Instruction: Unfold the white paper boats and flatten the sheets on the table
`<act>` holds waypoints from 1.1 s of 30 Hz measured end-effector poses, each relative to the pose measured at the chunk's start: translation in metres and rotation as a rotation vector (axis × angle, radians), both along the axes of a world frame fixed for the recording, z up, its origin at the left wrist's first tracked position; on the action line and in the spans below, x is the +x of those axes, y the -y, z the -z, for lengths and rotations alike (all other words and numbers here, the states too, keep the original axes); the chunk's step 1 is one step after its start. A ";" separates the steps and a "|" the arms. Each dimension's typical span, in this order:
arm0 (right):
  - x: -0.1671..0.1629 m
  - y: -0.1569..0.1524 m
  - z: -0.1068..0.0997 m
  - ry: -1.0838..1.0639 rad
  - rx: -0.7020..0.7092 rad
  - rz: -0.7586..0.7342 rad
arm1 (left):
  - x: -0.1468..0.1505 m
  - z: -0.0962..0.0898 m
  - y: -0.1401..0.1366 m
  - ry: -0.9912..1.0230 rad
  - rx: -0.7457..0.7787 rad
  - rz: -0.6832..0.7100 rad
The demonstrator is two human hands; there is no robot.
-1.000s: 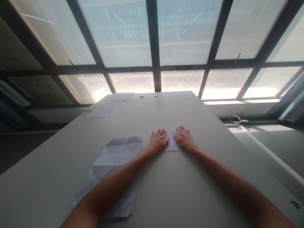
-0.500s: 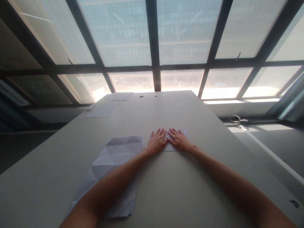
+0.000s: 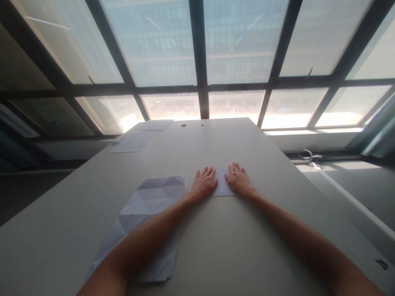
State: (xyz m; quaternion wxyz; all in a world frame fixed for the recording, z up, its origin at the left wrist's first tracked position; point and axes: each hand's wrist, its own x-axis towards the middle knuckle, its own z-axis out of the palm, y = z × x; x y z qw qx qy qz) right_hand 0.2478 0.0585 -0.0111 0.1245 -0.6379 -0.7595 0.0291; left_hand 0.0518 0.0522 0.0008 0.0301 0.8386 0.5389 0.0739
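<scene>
A small folded sheet of white paper (image 3: pixel 222 186) lies flat on the pale table, between and partly under my hands. My left hand (image 3: pixel 204 183) rests flat on its left side, fingers stretched out and pointing away from me. Over its right side lies my right hand (image 3: pixel 238 180), palm down, fingers extended. Bare paper shows between the two thumbs; its outer edges are hidden by the hands. A larger creased sheet (image 3: pixel 160 193) with a grid of fold lines lies to the left, partly beneath my left forearm.
At the table's far left corner lie several loose white sheets (image 3: pixel 132 142). Two small round fittings sit near the far edge of the table (image 3: pixel 228 144). Large windows (image 3: pixel 160 45) stand behind it. On the right, a white cable (image 3: pixel 310 156) hangs beside a sill.
My right hand has slid to the right, away from the left hand, uncovering the middle of the small paper. My left hand stays in place.
</scene>
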 end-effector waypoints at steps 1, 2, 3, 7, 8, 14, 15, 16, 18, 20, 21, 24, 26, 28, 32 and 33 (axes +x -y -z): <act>0.001 -0.001 0.000 -0.001 0.009 0.023 | 0.000 0.000 0.000 0.001 0.000 -0.001; 0.002 -0.001 0.001 -0.003 0.017 0.041 | 0.000 0.000 0.000 0.002 -0.002 -0.002; 0.003 -0.001 0.001 -0.003 0.024 0.054 | 0.000 0.000 0.000 0.002 -0.003 -0.003; 0.006 -0.002 -0.002 -0.018 0.065 0.072 | 0.000 0.000 0.000 0.002 -0.003 0.001; 0.007 -0.001 -0.003 -0.025 0.083 0.060 | 0.000 0.000 0.000 0.001 -0.004 0.002; 0.002 0.002 -0.013 -0.104 0.162 -0.260 | 0.000 0.001 -0.001 -0.004 0.014 0.006; 0.000 0.003 -0.013 -0.116 0.148 -0.310 | 0.000 0.001 -0.001 -0.004 0.019 0.007; -0.001 0.004 -0.013 -0.121 0.122 -0.349 | 0.000 0.002 -0.001 -0.003 0.025 0.006; -0.003 0.004 -0.010 -0.117 0.054 -0.392 | 0.000 0.002 -0.001 -0.003 0.035 0.003; -0.004 0.003 -0.008 -0.108 0.001 -0.396 | 0.000 0.003 -0.001 -0.004 0.039 0.000; -0.004 0.003 -0.007 -0.105 -0.012 -0.388 | 0.000 0.003 -0.001 -0.005 0.040 -0.001; -0.004 0.002 -0.005 -0.106 -0.024 -0.350 | 0.000 0.004 -0.001 -0.005 0.045 -0.004; -0.004 0.002 -0.004 -0.101 -0.025 -0.312 | 0.000 0.004 -0.001 -0.004 0.050 -0.002; -0.004 0.003 -0.004 -0.091 -0.016 -0.268 | 0.000 0.004 -0.001 -0.002 0.054 0.003; -0.003 0.002 -0.005 -0.083 0.003 -0.226 | 0.000 0.003 -0.001 0.004 0.052 0.012; -0.002 0.002 -0.006 -0.084 0.002 -0.228 | -0.001 0.003 -0.001 0.005 0.050 0.012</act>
